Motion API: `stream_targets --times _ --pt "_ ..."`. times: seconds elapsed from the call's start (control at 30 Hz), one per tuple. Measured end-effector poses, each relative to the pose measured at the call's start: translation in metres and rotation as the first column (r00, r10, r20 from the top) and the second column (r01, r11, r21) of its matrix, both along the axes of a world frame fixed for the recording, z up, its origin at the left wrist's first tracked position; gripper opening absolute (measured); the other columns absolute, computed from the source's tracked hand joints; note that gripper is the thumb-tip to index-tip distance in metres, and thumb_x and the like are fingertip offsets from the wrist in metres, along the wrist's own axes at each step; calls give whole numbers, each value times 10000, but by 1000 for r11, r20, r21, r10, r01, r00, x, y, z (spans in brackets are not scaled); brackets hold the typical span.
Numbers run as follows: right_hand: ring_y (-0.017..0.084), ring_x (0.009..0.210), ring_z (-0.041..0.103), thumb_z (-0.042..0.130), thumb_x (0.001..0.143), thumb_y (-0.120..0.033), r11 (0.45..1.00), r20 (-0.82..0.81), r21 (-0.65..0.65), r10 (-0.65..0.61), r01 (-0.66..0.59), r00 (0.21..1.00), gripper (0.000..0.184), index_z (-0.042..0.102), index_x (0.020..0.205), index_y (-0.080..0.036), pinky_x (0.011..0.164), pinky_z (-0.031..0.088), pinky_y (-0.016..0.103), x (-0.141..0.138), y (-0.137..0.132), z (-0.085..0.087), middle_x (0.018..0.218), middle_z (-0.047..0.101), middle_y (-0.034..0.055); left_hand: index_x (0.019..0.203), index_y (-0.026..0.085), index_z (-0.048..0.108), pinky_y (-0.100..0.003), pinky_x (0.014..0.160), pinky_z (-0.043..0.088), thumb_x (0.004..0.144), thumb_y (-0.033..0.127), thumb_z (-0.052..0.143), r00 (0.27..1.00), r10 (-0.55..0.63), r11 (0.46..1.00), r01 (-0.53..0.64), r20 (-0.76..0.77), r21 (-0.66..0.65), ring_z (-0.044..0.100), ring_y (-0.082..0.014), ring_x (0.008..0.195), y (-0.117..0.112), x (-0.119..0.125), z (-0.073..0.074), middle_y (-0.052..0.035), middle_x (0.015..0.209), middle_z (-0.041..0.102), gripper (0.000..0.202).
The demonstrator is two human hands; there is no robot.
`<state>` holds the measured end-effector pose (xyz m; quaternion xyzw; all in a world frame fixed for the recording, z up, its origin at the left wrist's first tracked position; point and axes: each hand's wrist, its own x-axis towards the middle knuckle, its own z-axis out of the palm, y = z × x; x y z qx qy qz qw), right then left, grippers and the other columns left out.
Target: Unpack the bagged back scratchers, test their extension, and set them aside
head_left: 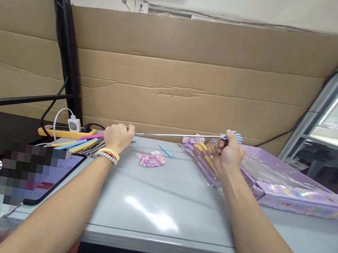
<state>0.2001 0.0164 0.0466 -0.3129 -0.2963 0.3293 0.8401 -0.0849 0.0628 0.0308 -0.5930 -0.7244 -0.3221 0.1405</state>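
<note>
A telescopic back scratcher (177, 136) with a thin metal rod stretches nearly level between my two hands, above the far part of the table. My left hand (118, 137), wearing beaded bracelets, is closed round its left end, where a bit of light blue shows. Closed too, my right hand (230, 154) grips the other end, just below the light blue claw-shaped head (234, 136). Beneath the rod lie small pink printed cards (152, 159) and a light blue tube (166, 151). Clear bags of purple and yellow back scratchers (204, 160) lie beside my right hand.
A purple box (302, 198) with clear plastic on it stands at the right. At left are a tablet (49, 184), coloured handles and metal rods (80, 145), and a yellow power strip (58, 131) with a white charger. Cardboard (196, 79) walls off the table's back.
</note>
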Motion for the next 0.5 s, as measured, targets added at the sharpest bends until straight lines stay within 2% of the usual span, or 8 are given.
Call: stream_targets --times 0.1,0.2,0.3,0.43,0.5 --pt "40 260 230 504 773 -248 997 -35 -59 -47 45 998 280 370 533 -191 267 156 160 -10 5 -8 331 319 -97 764 106 727 -384 650 383 847 546 144 997 -69 994 67 -21 -82 613 -341 804 -8 16 0 -220 790 670 735" --pt "40 263 230 529 758 -250 988 -16 -150 -34 31 999 311 340 515 -199 273 158 170 -22 8 -17 327 314 -99 756 102 719 -390 655 397 832 614 51 970 -226 966 211 -88 -148 617 -337 801 -20 38 -3 -217 780 668 846" --pt "43 275 241 548 741 -273 991 10 -131 -31 32 999 310 334 528 -204 283 169 177 -37 9 -25 337 319 -99 734 123 711 -367 656 411 826 625 4 939 -330 928 303 -100 -216 628 -298 765 -33 58 -4 -185 760 671 872" --pt "47 292 236 570 721 -350 989 71 -145 -9 19 997 344 319 529 -214 290 168 193 -58 9 -36 347 306 -96 732 141 704 -348 651 422 848 580 -14 936 -332 927 302 -114 -223 631 -275 750 -46 74 -4 -155 739 671 849" --pt "52 306 246 569 721 -397 991 137 -134 24 -6 990 359 317 538 -218 301 185 201 -67 8 -42 359 304 -94 703 150 698 -337 644 423 848 581 -26 924 -370 911 342 -94 -232 631 -267 741 -51 79 -5 -144 721 669 855"
